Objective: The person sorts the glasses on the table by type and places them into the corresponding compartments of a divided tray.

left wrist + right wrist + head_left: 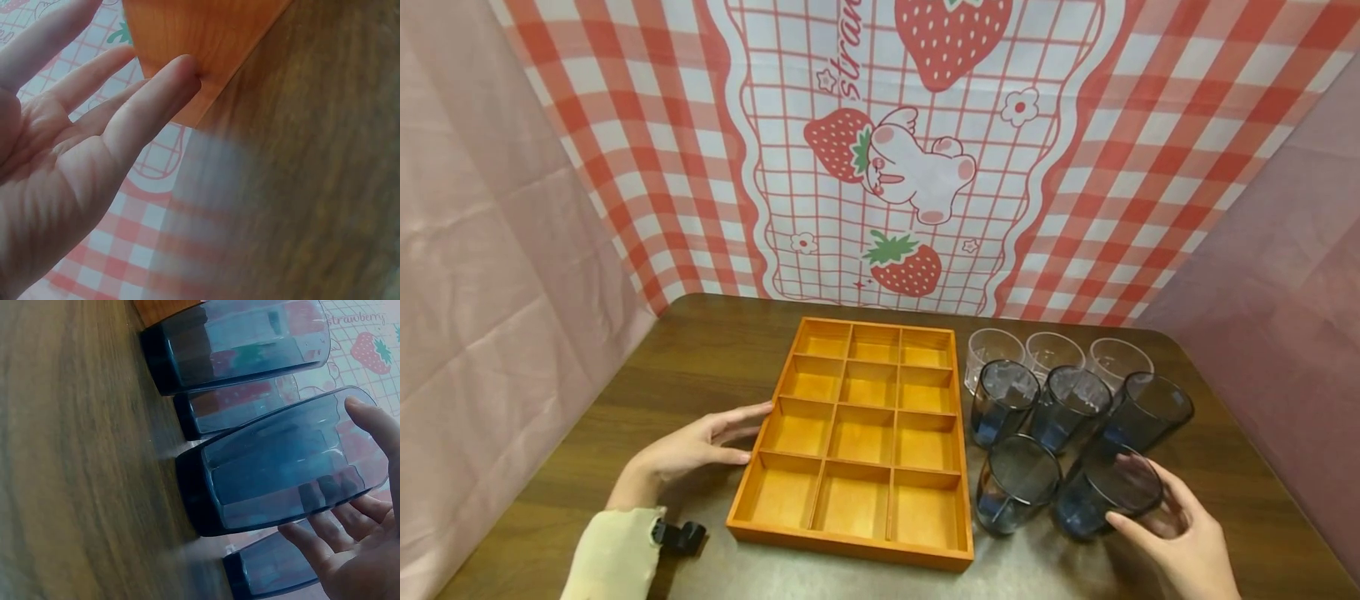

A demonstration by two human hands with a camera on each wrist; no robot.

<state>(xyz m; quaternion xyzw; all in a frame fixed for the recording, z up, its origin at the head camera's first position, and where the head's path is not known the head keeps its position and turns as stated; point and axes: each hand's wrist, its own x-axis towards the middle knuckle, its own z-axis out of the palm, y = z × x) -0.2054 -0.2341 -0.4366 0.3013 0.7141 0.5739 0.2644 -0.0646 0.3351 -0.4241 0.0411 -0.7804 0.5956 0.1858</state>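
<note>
A wooden box (853, 433) with a grid of compartments lies on the table, and my left hand (700, 450) is at its left side. In the left wrist view the fingers of that hand are stretched out, with fingertips (184, 67) right at the box's side wall (206, 37). At the front right, my right hand (1187, 529) holds a dark blue glass (1105, 492) near its rim. The right wrist view has the thumb (372, 419) on one side of this glass (275, 469) and the other fingers on the opposite side.
Beside the held glass stands another blue glass (1017, 483). Behind them are more blue glasses (1003, 404) and a row of clear glasses (992, 346). A checked strawberry cloth (880, 167) hangs behind the table. A black strap piece (681, 537) sits by the left sleeve.
</note>
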